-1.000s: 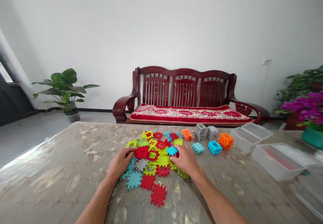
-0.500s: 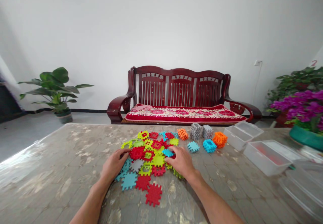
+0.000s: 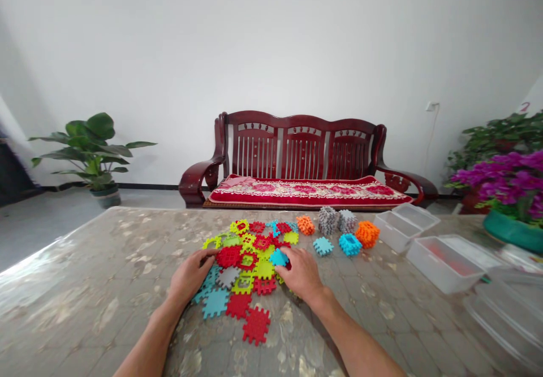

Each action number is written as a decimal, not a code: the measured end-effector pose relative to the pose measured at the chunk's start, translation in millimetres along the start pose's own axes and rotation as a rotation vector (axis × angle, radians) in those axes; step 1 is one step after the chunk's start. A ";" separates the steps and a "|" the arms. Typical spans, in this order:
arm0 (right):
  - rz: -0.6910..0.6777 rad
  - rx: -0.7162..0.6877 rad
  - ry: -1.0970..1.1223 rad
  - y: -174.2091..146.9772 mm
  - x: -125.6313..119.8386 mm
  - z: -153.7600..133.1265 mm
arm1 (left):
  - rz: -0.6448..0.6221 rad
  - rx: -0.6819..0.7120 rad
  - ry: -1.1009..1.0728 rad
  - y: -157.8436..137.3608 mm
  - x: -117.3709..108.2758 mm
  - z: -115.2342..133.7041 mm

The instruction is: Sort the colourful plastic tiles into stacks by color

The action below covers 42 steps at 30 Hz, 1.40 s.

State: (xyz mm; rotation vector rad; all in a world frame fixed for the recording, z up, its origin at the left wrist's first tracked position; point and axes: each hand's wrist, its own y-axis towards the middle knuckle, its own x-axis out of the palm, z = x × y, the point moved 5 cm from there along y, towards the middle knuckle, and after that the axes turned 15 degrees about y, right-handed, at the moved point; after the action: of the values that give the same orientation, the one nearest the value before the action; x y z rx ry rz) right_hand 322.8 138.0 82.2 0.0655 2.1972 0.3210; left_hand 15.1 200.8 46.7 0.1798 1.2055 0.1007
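Observation:
Flat toothed plastic building tiles in red, yellow-green, teal and grey lie in a loose, overlapping pile on the table. My right hand [image 3: 302, 274] pinches a bright blue tile [image 3: 279, 257] between thumb and fingers, tilted above the pile's right side. At the left edge, my left hand [image 3: 190, 276] rests with fingers loosely bent and apart, beside a red windowed tile [image 3: 229, 256] and some teal tiles [image 3: 211, 277]; it holds nothing that I can see. A grey tile [image 3: 228, 277] lies between the hands. Nearest me is a red tile [image 3: 257, 325].
Sorted stacks stand right of the pile: orange tiles [image 3: 367, 234], grey tiles [image 3: 328, 221], blue tiles [image 3: 350, 244] and a light-teal tile [image 3: 323, 246]. Farther right are clear plastic boxes [image 3: 441, 266] and a flower pot [image 3: 513, 231]. A wooden bench [image 3: 303, 150] stands behind the table [image 3: 127, 264].
The blue tile has tipped so more of its flat face shows, and my right hand has shifted slightly left with it. My left hand stays at the pile's left edge.

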 end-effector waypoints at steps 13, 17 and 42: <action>0.115 -0.021 -0.020 2.1 -28.8 3.0 | -0.006 0.025 -0.016 4.1 4.0 -4.2; 0.277 0.144 -0.069 0.2 -74.7 54.2 | 0.006 0.028 -0.010 5.1 5.8 -6.9; 0.406 0.344 -0.457 -20.3 -134.9 134.1 | -0.002 0.012 0.003 6.5 11.7 -14.8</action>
State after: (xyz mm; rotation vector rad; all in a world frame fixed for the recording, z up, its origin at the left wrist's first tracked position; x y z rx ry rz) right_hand 512.1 124.2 105.5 0.7111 1.7481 0.1270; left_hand 5.5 210.5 32.1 0.1885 1.2095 0.0917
